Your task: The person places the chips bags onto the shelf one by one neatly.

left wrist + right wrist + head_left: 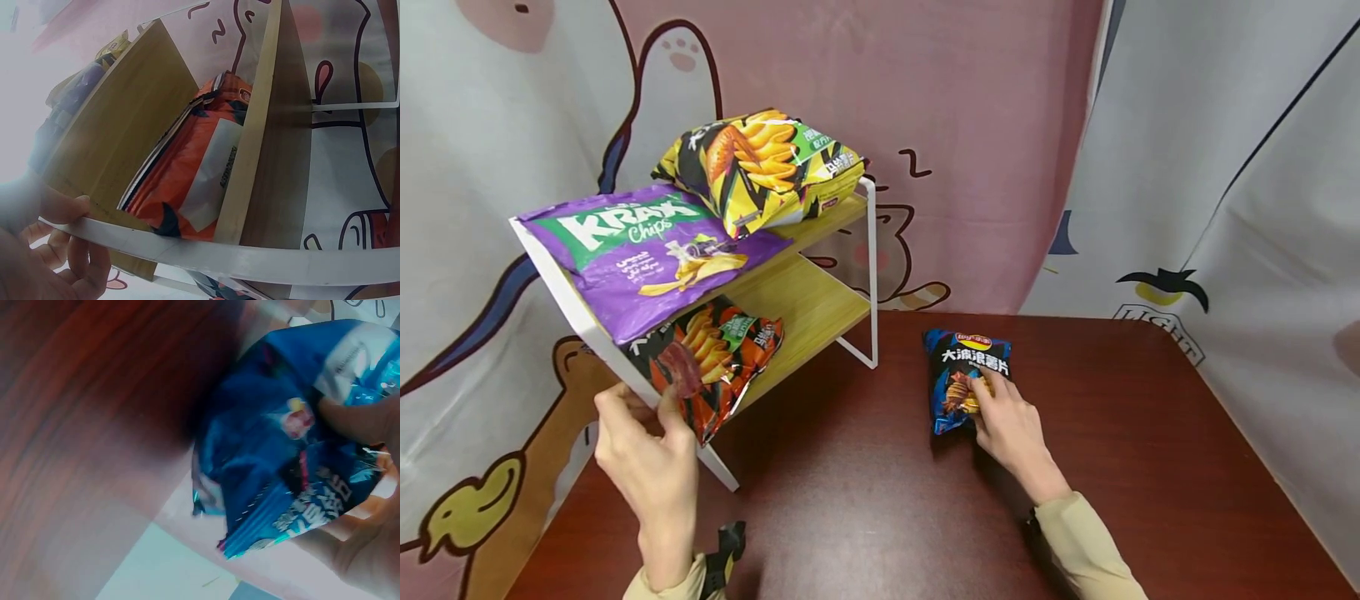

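My left hand (651, 471) grips the white metal frame (871, 275) of a small two-tier shelf at its near left side. In the left wrist view, the thumb and curled fingers of that hand (75, 250) pinch the white bar (200, 250). A blue bag of potato chips (951, 375) is on the table right of the shelf, held by my right hand (1011, 425). Seen from the right wrist, the thumb presses one face of the blue bag (250, 444), with fingers behind it. A red-and-black chip bag (741, 350) lies on the lower board, near the left hand.
On the top board lie a purple Krax chip bag (617, 275) and a yellow-and-black chip bag (775, 167), which partly overlaps it. The shelf stands on a dark red-brown table (850, 500). Printed curtains (985, 150) hang behind and at both sides.
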Demonstrator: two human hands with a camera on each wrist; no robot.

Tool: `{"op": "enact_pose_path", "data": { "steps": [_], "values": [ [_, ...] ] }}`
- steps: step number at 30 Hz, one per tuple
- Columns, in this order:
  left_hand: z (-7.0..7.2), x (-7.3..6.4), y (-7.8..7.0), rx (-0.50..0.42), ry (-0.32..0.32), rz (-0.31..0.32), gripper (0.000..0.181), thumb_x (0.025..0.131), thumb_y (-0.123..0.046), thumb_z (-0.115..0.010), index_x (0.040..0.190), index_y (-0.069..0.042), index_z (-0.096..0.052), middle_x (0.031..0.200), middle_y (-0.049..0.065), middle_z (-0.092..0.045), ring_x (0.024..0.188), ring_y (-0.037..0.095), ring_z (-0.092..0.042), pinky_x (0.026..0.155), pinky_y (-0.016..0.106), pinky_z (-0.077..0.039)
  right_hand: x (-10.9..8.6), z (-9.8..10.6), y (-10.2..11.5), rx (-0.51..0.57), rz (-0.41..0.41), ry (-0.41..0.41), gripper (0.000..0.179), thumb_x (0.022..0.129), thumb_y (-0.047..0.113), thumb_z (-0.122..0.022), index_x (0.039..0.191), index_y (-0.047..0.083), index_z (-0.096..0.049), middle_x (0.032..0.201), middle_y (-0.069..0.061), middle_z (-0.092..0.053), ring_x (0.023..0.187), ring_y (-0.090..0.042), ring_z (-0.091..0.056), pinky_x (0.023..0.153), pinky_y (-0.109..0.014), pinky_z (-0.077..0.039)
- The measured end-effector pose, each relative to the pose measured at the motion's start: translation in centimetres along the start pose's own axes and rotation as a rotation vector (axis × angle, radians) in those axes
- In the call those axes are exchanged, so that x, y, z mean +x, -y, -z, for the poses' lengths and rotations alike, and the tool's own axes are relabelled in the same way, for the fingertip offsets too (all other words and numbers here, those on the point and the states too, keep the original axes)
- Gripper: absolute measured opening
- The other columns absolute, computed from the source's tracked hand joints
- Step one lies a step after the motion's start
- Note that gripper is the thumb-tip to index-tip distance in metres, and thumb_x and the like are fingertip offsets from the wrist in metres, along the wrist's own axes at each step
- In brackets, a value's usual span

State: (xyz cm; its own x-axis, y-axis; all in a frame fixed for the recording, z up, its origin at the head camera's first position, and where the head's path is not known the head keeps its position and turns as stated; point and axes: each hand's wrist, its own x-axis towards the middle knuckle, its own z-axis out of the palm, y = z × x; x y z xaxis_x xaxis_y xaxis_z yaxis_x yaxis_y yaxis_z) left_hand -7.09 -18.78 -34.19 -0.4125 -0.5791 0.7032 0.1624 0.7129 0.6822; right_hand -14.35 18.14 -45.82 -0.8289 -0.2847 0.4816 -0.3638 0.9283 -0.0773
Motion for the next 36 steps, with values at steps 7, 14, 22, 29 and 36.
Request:
{"op": "enact_pose_path", "data": {
  "steps": [7,14,22,29,36],
  "values": [
    [0.1,0.0,-0.1,0.017,0.006,-0.003,0.021,0.083,0.002,-0.063,0.097,0.014,-0.052,0.074,0.024,-0.056,0.072,-0.015,-0.036,0.064,0.021,-0.034,-0.8,0.6,0.2,0.086,0.107,-0.139,0.045,0.069,0.006,-0.068,0.113,0.007,-0.059,0.130,-0.017,-0.057,0.107,-0.036,-0.060,0.054,-0.046,-0.052],
    [0.1,0.0,-0.1,0.003,0.001,-0.004,0.020,0.083,0.003,-0.062,0.096,0.014,-0.052,0.073,0.024,-0.055,0.072,-0.016,-0.035,0.063,0.025,-0.033,-0.3,2.0,1.4,0.217,0.240,-0.328,0.045,0.071,0.005,-0.046,0.113,0.001,-0.060,0.131,-0.016,-0.057,0.112,-0.031,-0.058,0.060,-0.043,-0.053],
    [0.2,0.0,-0.1,0.006,0.002,-0.006,0.020,0.083,0.002,-0.062,0.096,0.014,-0.052,0.074,0.024,-0.055,0.073,-0.015,-0.035,0.064,0.025,-0.034,1.4,4.5,3.7,0.358,0.434,-0.488,0.041,0.078,0.010,-0.038,0.113,-0.004,-0.056,0.126,-0.024,-0.059,0.113,-0.031,-0.060,0.068,-0.038,-0.056],
    [0.2,-0.1,0.0,0.018,0.006,-0.003,0.020,0.083,0.002,-0.062,0.097,0.013,-0.052,0.075,0.024,-0.055,0.072,-0.014,-0.035,0.064,0.025,-0.034,3.3,5.5,5.9,0.427,0.483,-0.488,0.041,0.083,0.012,-0.039,0.119,-0.004,-0.053,0.128,-0.024,-0.056,0.120,-0.028,-0.056,0.074,-0.037,-0.056],
    [0.0,-0.1,0.1,0.002,0.003,0.004,0.020,0.083,0.002,-0.063,0.096,0.013,-0.053,0.074,0.022,-0.055,0.072,-0.017,-0.035,0.064,0.026,-0.034,5.9,5.4,7.9,0.494,0.486,-0.458,0.047,0.074,0.004,-0.044,0.121,-0.003,-0.050,0.132,-0.022,-0.054,0.117,-0.030,-0.057,0.079,-0.040,-0.055]
  ]
}}
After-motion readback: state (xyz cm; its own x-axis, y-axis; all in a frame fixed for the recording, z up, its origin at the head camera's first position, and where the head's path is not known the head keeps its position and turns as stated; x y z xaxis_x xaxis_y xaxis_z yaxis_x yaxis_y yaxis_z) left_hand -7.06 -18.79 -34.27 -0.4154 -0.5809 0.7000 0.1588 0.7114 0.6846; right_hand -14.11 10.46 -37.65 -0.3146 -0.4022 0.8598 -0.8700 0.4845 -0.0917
